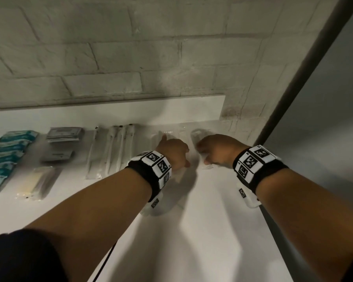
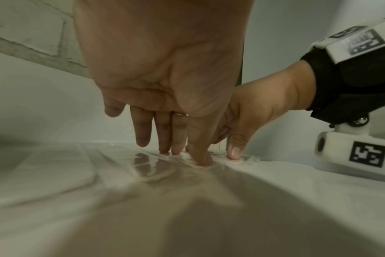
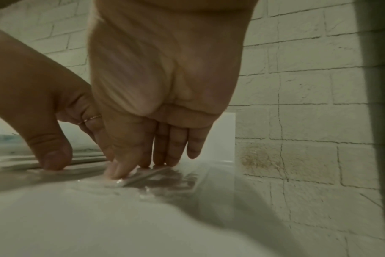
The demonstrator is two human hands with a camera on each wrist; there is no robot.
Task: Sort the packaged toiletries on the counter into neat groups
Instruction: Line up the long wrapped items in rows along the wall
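On the white counter (image 1: 202,210), clear-wrapped packets (image 1: 199,133) lie by the back ledge under both hands. My left hand (image 1: 172,152) stands with straight fingers, its tips (image 2: 165,151) pressing on crinkled clear wrap (image 2: 147,167). My right hand (image 1: 216,152) is close beside it, and its thumb (image 3: 114,169) and straight fingers press on a flat white item in clear wrap (image 3: 141,176). Neither hand is curled round anything. The packets' contents are mostly hidden by the hands and the glare.
Sorted groups sit to the left: wrapped toothbrushes (image 1: 118,147), grey sachets (image 1: 64,134), a pale yellow pack (image 1: 35,183) and several teal packets (image 1: 6,155). A brick wall (image 1: 130,58) runs behind the counter. A dark edge (image 1: 293,88) bounds the counter's right side.
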